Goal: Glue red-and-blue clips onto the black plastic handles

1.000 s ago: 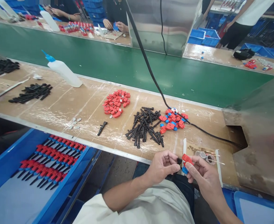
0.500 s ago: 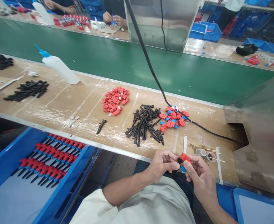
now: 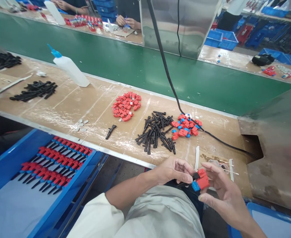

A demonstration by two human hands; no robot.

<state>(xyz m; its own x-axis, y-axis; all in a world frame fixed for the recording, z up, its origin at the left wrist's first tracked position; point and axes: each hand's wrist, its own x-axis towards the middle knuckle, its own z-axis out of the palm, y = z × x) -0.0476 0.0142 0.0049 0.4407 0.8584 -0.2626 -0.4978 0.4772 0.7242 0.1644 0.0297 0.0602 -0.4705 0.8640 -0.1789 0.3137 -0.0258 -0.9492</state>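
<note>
My left hand (image 3: 176, 172) pinches a black gun-shaped plastic part, mostly hidden by the fingers. At its end sits a small red and blue plastic piece (image 3: 202, 181), with the blue bit at the lower left. Around the red side, my right hand (image 3: 224, 188) has its thumb and fingers spread apart; whether a fingertip touches the back of the piece is hidden. Beyond my hands lie a heap of black gun-shaped parts (image 3: 155, 130) and a pile of red and blue pieces (image 3: 186, 125).
Red pieces (image 3: 126, 105) form another pile. A white squeeze bottle (image 3: 71, 71) leans at the back left. A black cable (image 3: 168, 71) crosses the bench. Finished-looking rows fill part of a blue bin (image 3: 16, 150). Small cups and cotton swabs (image 3: 231, 172) lie right. Other people's hands work across the green belt.
The right hand's fingers have spread from their pinch on the red piece. More of the red and blue piece now shows, turned and slightly further right. The camera view has shifted a little.
</note>
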